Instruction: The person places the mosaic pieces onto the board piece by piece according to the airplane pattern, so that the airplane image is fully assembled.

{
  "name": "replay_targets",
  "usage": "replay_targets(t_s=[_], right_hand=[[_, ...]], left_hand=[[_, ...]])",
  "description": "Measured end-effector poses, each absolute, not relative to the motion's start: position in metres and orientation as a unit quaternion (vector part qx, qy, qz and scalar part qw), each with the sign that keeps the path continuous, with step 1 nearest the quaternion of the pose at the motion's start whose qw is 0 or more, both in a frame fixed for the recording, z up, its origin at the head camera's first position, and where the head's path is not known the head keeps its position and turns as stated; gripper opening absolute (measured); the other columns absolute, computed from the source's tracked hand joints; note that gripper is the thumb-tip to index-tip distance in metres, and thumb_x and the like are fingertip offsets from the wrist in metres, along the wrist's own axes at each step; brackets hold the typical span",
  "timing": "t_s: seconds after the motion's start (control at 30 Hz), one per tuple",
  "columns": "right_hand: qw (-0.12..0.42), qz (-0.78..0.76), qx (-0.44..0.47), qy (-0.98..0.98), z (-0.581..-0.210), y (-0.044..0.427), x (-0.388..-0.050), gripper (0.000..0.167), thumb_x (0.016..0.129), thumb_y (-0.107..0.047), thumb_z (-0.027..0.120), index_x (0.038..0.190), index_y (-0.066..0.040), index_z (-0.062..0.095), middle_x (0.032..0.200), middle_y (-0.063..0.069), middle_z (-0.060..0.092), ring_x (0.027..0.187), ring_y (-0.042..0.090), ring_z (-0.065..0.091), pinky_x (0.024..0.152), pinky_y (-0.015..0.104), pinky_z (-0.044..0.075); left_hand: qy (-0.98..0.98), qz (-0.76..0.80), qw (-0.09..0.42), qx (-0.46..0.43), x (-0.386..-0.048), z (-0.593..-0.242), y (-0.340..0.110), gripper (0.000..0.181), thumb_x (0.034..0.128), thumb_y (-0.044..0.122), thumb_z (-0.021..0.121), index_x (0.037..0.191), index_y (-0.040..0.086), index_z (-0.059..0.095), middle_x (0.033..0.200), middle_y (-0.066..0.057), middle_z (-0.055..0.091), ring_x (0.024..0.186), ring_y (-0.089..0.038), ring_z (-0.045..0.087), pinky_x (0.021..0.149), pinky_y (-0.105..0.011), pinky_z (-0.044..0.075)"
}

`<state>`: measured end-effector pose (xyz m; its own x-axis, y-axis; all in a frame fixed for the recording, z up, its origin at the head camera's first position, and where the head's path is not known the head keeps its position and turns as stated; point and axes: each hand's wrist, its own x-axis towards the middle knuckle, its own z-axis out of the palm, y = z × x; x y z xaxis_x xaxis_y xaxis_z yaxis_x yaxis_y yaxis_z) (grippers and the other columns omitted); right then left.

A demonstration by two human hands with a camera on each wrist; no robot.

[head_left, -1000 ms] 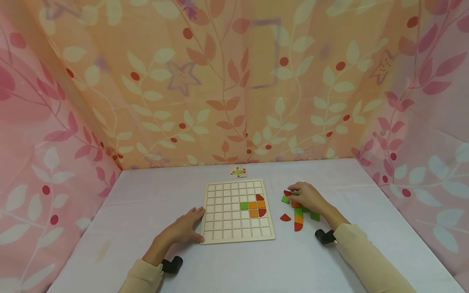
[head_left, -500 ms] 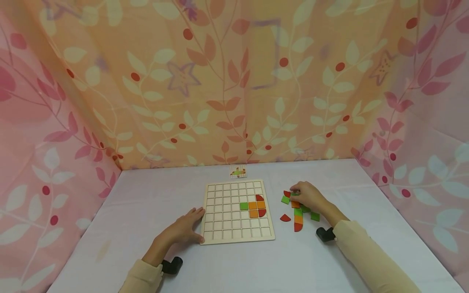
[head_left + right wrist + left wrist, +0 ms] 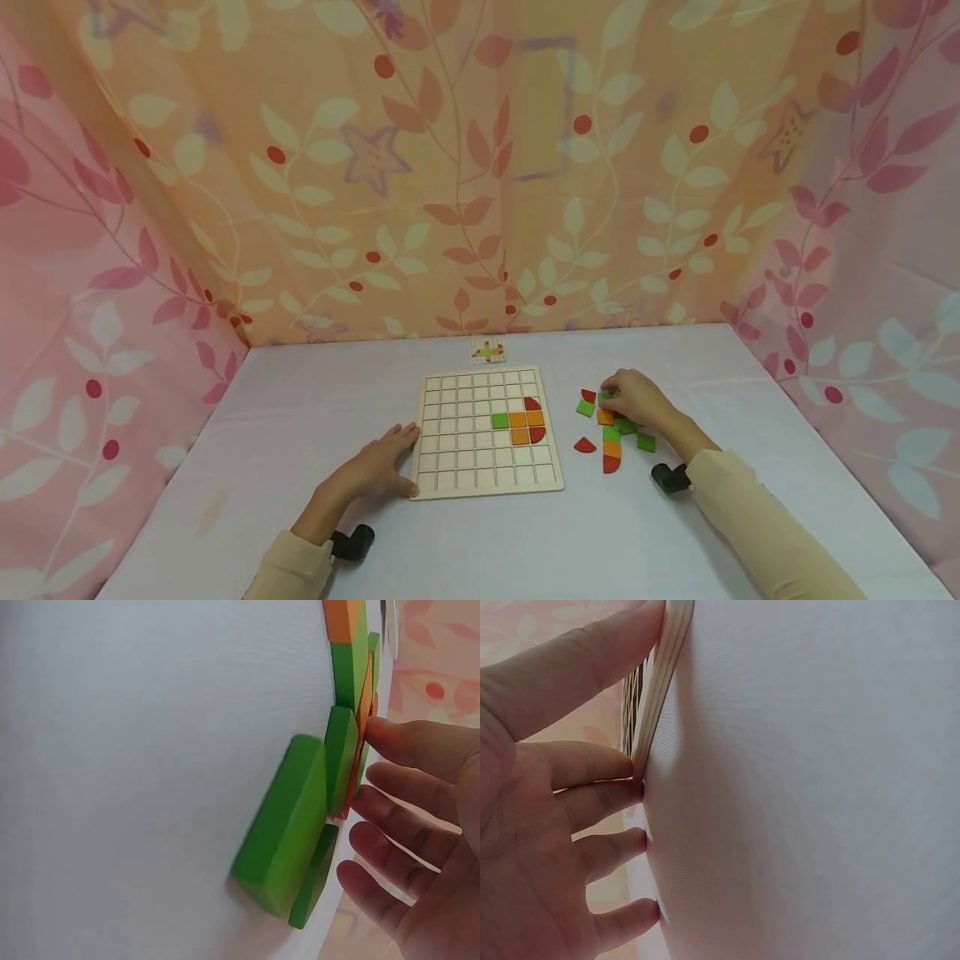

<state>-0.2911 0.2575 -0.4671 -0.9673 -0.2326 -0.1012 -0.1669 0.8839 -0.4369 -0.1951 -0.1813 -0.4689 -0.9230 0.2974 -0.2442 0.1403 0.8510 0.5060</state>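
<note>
In the head view a pale wooden grid board (image 3: 457, 458) lies mid-table, with green, orange and red tiles set in its right part. My left hand (image 3: 375, 464) rests at the board's left edge, fingers spread. In the left wrist view, the thumb (image 3: 577, 671) and forefinger touch the board's edge (image 3: 664, 682). My right hand (image 3: 641, 400) is over the loose tiles right of the board, fingertips by a green tile (image 3: 606, 401) and an orange tile (image 3: 605, 417). Its fingers (image 3: 397, 817) are loosely extended in the right wrist view; no tile shows clearly lifted. Part of the pile is hidden under the hand.
A small pattern card (image 3: 488, 350) lies behind the board. Loose tiles near the right hand include a red quarter-round tile (image 3: 585, 446), a column ending in a red tile (image 3: 612, 464), and a green tile (image 3: 646, 442). Patterned cloth (image 3: 480, 167) walls the table.
My right hand has shifted slightly right, away from the red and green tiles at the pile's left, uncovering more of them. My left hand and the board have stayed in place.
</note>
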Motion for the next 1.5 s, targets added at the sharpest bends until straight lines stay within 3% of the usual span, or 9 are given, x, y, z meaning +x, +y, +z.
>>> replay_targets(t_s=[0.77, 1.5], right_hand=[[0.09, -0.233, -0.105, 0.963, -0.4669, 0.2628, -0.2911, 0.028, 0.085, -0.017, 0.073, 0.108, -0.001, 0.072, 0.096, 0.008, 0.064, 0.083, 0.02, 0.053, 0.079, 0.035, 0.054], [0.057, -0.27, -0.11, 0.955, -0.4642, 0.2611, -0.2849, 0.031, 0.084, -0.019, 0.074, 0.109, 0.0, 0.072, 0.096, 0.01, 0.063, 0.082, 0.02, 0.052, 0.067, 0.026, 0.046]], left_hand=[[0.951, 0.237, 0.161, 0.113, -0.1968, -0.4687, -0.1809, 0.098, 0.0667, 0.022, 0.088, 0.149, 0.003, 0.038, 0.158, -0.013, 0.033, 0.149, -0.039, 0.02, 0.117, -0.062, 0.019], [0.951, 0.238, 0.16, 0.113, -0.1972, -0.4699, -0.1814, 0.097, 0.0667, 0.022, 0.088, 0.149, 0.004, 0.038, 0.158, -0.012, 0.034, 0.149, -0.038, 0.021, 0.117, -0.062, 0.02]])
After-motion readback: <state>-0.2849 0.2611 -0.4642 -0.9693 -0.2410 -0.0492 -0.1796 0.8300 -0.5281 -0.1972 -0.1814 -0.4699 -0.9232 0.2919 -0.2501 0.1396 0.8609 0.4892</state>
